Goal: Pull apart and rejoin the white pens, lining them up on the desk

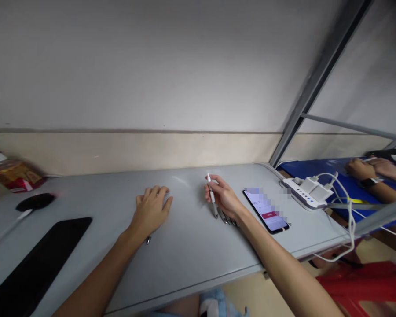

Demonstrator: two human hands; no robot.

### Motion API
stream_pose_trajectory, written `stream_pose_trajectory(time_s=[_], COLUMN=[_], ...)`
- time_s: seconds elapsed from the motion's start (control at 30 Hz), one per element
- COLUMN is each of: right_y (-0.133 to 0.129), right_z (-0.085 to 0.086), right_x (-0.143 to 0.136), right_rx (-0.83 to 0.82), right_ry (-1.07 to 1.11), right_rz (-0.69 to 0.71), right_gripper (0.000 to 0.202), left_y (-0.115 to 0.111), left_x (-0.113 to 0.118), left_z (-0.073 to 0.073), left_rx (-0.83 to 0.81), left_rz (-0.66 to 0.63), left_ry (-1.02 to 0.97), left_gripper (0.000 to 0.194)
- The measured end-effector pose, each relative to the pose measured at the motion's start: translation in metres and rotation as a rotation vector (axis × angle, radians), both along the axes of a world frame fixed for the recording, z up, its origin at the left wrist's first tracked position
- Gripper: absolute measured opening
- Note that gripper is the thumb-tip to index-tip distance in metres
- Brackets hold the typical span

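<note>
My right hand (225, 194) is closed round a white and grey pen (211, 197), which points up and slightly left above the desk (188, 251). Beneath that hand and wrist, the ends of several pens (230, 221) show side by side; the rest of them is hidden. My left hand (152, 206) rests palm down on the desk, fingers apart and a little bent. From under its wrist pokes the metal end of what looks like another pen (148, 240), mostly covered by the arm.
A lit phone (265, 211) lies right of my right forearm, beside a white power strip (306, 193) with plugs and cables. At left are a black mat (42, 264), a dark oval object (35, 202) and a jar (15, 174). Another person's hands (361, 169) rest on a blue desk.
</note>
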State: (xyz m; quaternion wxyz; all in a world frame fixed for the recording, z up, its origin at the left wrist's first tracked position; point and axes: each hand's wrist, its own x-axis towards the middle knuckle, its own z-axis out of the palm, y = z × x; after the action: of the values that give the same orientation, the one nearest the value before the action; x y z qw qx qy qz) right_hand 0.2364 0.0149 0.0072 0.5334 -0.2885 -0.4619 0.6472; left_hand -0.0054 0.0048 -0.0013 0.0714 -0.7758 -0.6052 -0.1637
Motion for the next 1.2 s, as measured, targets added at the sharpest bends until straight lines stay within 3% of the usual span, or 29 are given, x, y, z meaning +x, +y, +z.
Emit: stream_pose_trajectory(time_s=[0.23, 0.4, 0.53, 0.67, 0.83, 1.2], right_y=[0.004, 0.01, 0.011, 0.007, 0.003, 0.006], right_z=[-0.007, -0.016, -0.02, -0.016, -0.013, -0.013], right_x=[0.003, 0.007, 0.007, 0.015, 0.025, 0.031], right_rx=[0.21, 0.467, 0.504, 0.517, 0.552, 0.543], right_ry=[-0.541, -0.981, -1.332, -1.387, -1.463, -1.473], right_rz=[-0.143, -0.282, -0.334, -0.307, -0.108, -0.114], right_gripper=[0.027, 0.027, 0.035, 0.043, 0.048, 0.047], left_y=[0.001, 0.0, -0.001, 0.0, 0.001, -0.004], left_x=[0.0, 0.002, 0.001, -0.001, -0.001, 0.002], left_z=[-0.007, -0.009, -0.008, -0.008, -0.009, 0.0], left_rx=[-0.007, -0.01, -0.006, 0.004, 0.01, -0.017], left_rz=[-0.052, -0.091, -0.094, -0.095, -0.068, -0.034], left_ry=[0.005, 0.02, 0.014, 0.014, 0.048, 0.087], left_gripper=[0.028, 0.027, 0.027, 0.028, 0.029, 0.031])
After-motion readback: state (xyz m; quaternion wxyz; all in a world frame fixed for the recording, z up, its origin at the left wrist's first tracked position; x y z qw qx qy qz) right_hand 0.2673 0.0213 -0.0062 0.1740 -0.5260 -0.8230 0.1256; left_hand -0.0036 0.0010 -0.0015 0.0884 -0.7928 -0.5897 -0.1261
